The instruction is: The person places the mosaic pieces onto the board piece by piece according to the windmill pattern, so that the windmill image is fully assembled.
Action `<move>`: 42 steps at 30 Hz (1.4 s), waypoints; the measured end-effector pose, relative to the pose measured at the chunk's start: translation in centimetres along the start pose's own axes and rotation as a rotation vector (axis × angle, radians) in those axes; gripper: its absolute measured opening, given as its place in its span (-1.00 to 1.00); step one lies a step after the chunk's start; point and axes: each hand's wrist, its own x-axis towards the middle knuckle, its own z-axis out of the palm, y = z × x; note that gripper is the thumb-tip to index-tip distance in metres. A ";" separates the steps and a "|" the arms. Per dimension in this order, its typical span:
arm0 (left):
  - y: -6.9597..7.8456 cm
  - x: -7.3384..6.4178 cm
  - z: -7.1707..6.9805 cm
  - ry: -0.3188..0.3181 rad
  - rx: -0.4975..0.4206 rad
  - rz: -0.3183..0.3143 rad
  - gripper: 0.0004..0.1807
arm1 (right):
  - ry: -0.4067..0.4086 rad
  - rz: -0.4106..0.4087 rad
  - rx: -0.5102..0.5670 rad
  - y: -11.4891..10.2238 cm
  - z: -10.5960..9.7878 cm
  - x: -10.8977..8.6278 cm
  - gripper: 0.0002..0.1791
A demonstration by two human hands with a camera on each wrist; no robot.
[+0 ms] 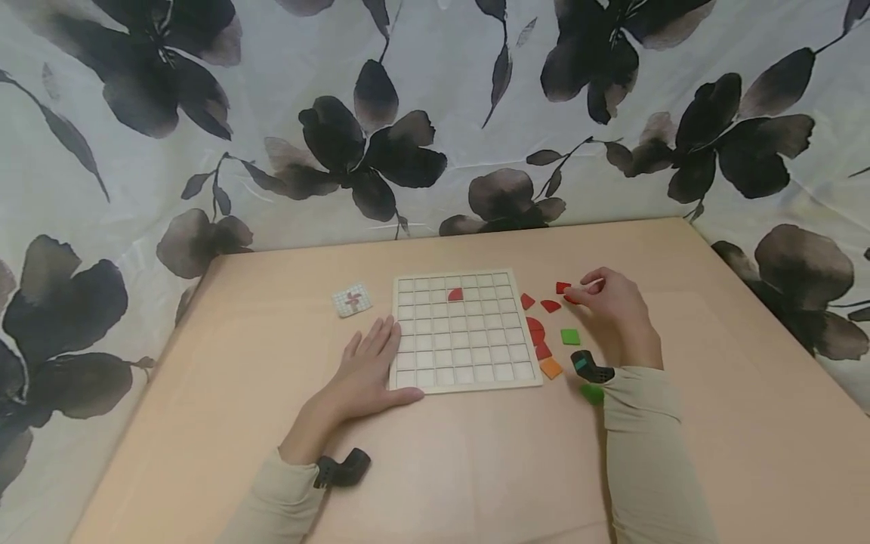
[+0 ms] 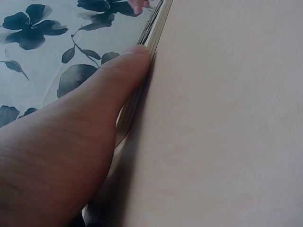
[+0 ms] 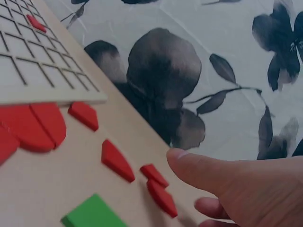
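A wooden grid board lies on the table with one red quarter-round piece in its upper part. My left hand rests along the board's left side, fingers straight, the thumb against its front edge. To the right of the board, my right hand hovers by two red pieces, thumb and fingers apart in the right wrist view. More red pieces lie between that hand and the board, several touching the board's edge. A green square piece is nearer me.
A small pattern card with a red figure lies beyond my left hand. An orange square sits by the board's lower right corner. Another green piece is partly covered by the right wrist camera. Floral cloth hangs behind the table.
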 end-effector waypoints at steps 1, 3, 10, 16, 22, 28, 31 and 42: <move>-0.1 0.0 0.0 -0.001 0.002 -0.002 0.27 | -0.002 0.024 -0.012 0.2 0.2 0.0 -0.44; -0.1 0.0 0.1 -0.009 0.001 -0.008 0.27 | 0.012 0.062 -0.051 0.4 0.7 0.1 -0.44; -0.1 0.0 0.1 -0.017 -0.008 -0.017 0.25 | 0.018 -0.003 -0.089 0.4 1.6 0.5 -0.57; -0.1 0.1 -0.1 -0.014 -0.004 -0.016 0.24 | -0.118 -0.065 0.003 0.9 1.0 0.6 -0.51; 0.0 0.1 -0.1 -0.011 0.002 -0.011 0.24 | -0.082 0.004 -0.071 0.4 0.9 0.3 -0.47; -0.1 0.0 0.0 -0.017 0.008 -0.023 0.25 | -0.061 -0.020 -0.083 -0.1 1.2 0.2 -0.62; -0.1 0.1 0.0 -0.013 0.010 -0.018 0.25 | -0.071 -0.064 -0.064 0.0 1.3 0.4 -0.69; -0.1 0.0 0.0 -0.002 0.004 -0.015 0.25 | -0.093 -0.130 -0.072 0.0 1.4 1.0 -0.73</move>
